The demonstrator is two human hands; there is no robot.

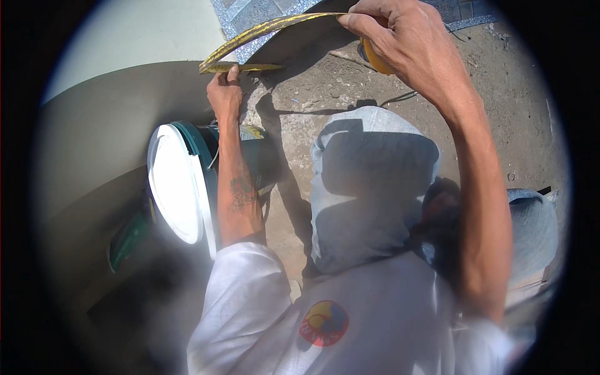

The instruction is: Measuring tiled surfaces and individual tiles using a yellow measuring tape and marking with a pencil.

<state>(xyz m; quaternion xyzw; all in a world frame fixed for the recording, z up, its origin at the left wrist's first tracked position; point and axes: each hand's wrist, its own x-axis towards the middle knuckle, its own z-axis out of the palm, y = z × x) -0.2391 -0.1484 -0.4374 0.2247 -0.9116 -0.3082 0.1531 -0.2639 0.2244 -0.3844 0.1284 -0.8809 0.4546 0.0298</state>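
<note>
A worn yellow strip with dark patches [269,26], which looks like a measuring tape blade, arches between my hands at the top of the view. My left hand [225,97] pinches it beside the wall, where the strip doubles back and a short length points right. Higher up and to the right, my right hand [406,31] grips the strip's other end between thumb and fingers. A rounded yellow-orange object [377,60] shows just under that hand, mostly hidden; I cannot tell whether the hand holds it.
A smooth pale wall [119,106] curves along the left. Near my left forearm stands a green bucket with a white lid [175,184], and another dark green container [256,159] is partly behind the arm. Speckled tile edging [256,12] borders rough ground [500,94]. My bent knee [375,156] is in the middle.
</note>
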